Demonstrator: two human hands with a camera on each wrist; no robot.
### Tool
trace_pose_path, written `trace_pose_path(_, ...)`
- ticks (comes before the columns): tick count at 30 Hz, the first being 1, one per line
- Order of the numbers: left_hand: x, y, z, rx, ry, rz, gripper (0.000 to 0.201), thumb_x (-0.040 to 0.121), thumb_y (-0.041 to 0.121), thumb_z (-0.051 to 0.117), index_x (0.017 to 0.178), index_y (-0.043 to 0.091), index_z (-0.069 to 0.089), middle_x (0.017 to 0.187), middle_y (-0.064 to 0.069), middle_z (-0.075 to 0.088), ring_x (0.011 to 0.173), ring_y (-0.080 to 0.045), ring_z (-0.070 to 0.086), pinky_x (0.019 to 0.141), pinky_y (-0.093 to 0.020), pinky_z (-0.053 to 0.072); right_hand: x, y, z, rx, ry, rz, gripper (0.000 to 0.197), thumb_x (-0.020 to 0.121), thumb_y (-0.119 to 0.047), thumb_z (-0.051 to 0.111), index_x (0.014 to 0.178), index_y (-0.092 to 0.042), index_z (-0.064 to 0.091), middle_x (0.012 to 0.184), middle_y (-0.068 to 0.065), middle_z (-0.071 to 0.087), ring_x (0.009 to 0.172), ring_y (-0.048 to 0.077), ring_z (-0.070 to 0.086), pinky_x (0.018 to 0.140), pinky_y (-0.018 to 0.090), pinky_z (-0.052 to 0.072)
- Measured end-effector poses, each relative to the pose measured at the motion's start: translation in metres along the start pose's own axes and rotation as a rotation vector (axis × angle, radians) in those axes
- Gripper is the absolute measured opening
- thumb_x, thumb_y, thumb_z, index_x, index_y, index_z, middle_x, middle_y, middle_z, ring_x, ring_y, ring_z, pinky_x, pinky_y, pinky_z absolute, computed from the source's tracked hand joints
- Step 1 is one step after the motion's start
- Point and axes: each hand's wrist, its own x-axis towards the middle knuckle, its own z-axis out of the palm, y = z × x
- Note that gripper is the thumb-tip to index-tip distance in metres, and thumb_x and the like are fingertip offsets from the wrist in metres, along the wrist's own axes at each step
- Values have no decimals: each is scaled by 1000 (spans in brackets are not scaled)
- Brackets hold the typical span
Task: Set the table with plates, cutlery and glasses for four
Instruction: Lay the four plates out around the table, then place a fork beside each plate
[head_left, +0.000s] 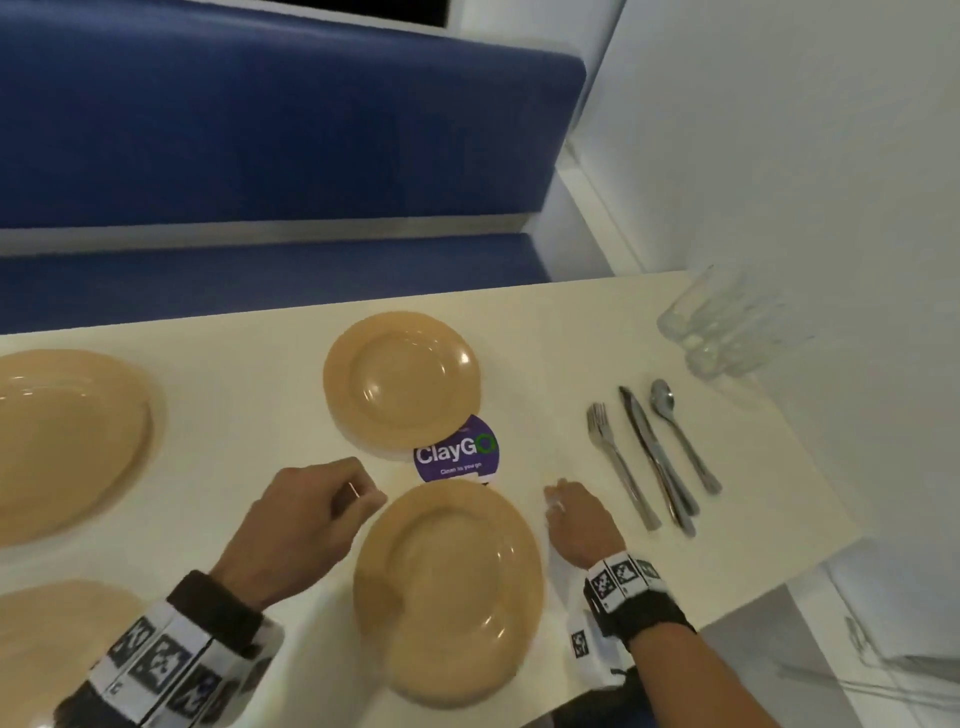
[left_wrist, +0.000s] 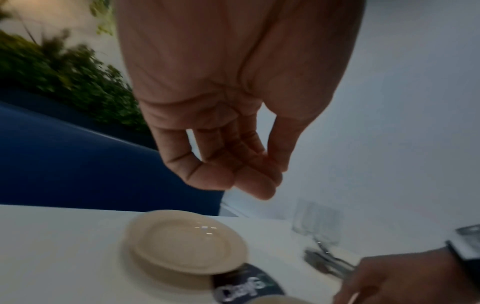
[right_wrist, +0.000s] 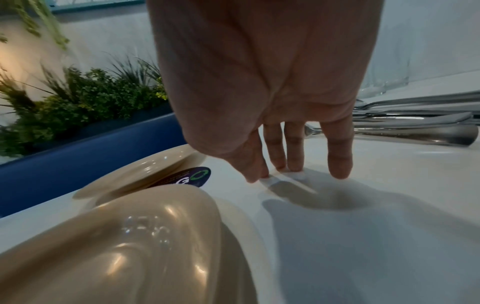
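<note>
- Your right hand (head_left: 579, 525), lower right, fingers straight, tips on the table (head_left: 260, 374); left hand (head_left: 306, 512) loosely curled, empty.
- Cutlery (head_left: 649, 457) lies right of centre: thin, slick steel, so pinch mid-handle.
- Glasses (head_left: 722, 325) upper right, fragile; grip low.

A blue padded bench (head_left: 260, 130) is set behind the cream table (head_left: 571, 332), white walls (head_left: 805, 130) are seen at right, and green plants (right_wrist: 85, 102) are ranged beyond.
</note>
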Motion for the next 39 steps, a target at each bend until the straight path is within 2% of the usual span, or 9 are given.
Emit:
trace_pose_path(4, 7, 61, 56, -53, -149, 75, 27, 91, 48, 64, 71, 32, 55, 65, 11, 61, 62, -7, 56, 58, -15, 41, -9, 28, 4, 101, 107, -52, 20, 97, -22, 53, 99, -14, 71, 102, 2, 68, 95, 17, 61, 91, 27, 47)
trace_pose_path(9, 40, 120, 128, 5, -257, 16, 18, 94, 52, 57, 86, 36, 61, 79, 19, 61, 74, -3, 57, 65, -14, 40, -2, 99, -41, 343, 339, 69, 14, 91, -21, 63, 77, -19, 64, 69, -10, 62, 65, 3, 55, 59, 9, 34)
trace_pose_path(14, 96, 154, 209, -99, -337, -169, 24, 94, 45, 60, 89, 24, 69, 87, 9, 71, 79, -8, 66, 77, -28, 54, 48, 151, -58, 336, 278, 90, 19, 94, -28, 57, 77, -20, 58, 73, -7, 60, 69, 11, 59, 66, 30, 52)
trace_pose_path(17, 127, 162, 253, -196, -313, -339, 21, 95, 34, 60, 98, 17, 71, 98, 1, 74, 89, -16, 68, 84, -32, 54, 72, 149, -55, 304, 146, 35, 28, 93, -41, 59, 80, -16, 55, 73, -5, 56, 65, 11, 53, 60, 29, 48)
trace_pose_path(22, 154, 166, 292, -554, -162, -621, 20, 90, 10, 54, 76, 12, 68, 80, -9, 72, 72, -23, 65, 67, -32, 52, 87, 140, -45, 251, -1, -21, 24, 93, -37, 63, 88, -13, 62, 83, 1, 65, 72, 14, 61, 63, 25, 51)
trace_pose_path(27, 161, 160, 321, -632, -100, -644, 18, 68, 33, 60, 66, 19, 69, 75, -6, 73, 74, -30, 68, 78, -43, 58, 77, 139, -43, 263, -50, -63, 11, 98, -24, 56, 90, -17, 56, 86, -2, 61, 67, 6, 56, 58, 18, 47)
trace_pose_path(32, 152, 202, 306, -744, 20, -620, 20, 86, 38, 68, 85, 19, 76, 84, -3, 77, 82, -25, 74, 79, -44, 63, 57, 134, -64, 390, -14, -195, 5, 99, -20, 55, 97, -18, 59, 85, -4, 64, 65, 0, 57, 51, 12, 44)
trace_pose_path(36, 142, 220, 277, -1058, 177, -579, 25, 96, 23, 63, 86, 2, 70, 78, -11, 70, 72, -20, 67, 66, -37, 60, 48, 120, -92, 496, 30, -308, 18, 94, -19, 64, 76, -19, 60, 67, -2, 63, 56, 7, 61, 52, 17, 50)
trace_pose_path(39, 126, 215, 246, -1126, 212, -521, 26, 99, 22, 59, 91, 0, 68, 81, -12, 70, 74, -21, 68, 69, -38, 59, 39, 99, -112, 620, -57, -352, 17, 90, -23, 69, 77, -13, 64, 60, 6, 68, 48, 9, 63, 49, 16, 49)
